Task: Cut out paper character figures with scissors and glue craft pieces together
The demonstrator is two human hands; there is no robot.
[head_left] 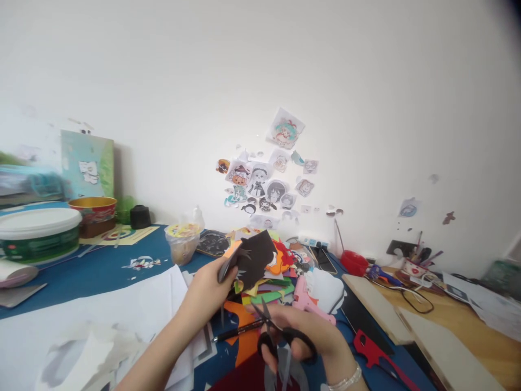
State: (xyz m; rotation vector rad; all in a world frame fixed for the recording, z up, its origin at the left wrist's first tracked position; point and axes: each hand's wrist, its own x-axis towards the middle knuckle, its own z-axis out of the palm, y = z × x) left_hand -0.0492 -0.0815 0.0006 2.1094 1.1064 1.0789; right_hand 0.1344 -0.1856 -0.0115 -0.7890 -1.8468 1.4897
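Observation:
My left hand (211, 290) grips a piece of black paper (257, 258) with a ragged cut edge, raised above a heap of coloured paper scraps (280, 288). Black-handled scissors (274, 334) are in my right hand (309, 326), fingers through the loops. Their blades are slightly parted and point up and left, below the black paper and apart from it. Beside the blades is a black pen (238, 329); whether my right hand touches it I cannot tell. Orange paper (247, 345) lies beneath the pen.
White sheets (163, 298) cover the left front of the blue table. Beyond them stand a lidded tub (38, 233), a red tin (95, 217) and a plastic cup (182, 241). To the right are a pink glue gun (307, 301), a red-handled tool (374, 350) and pale boards (431, 342).

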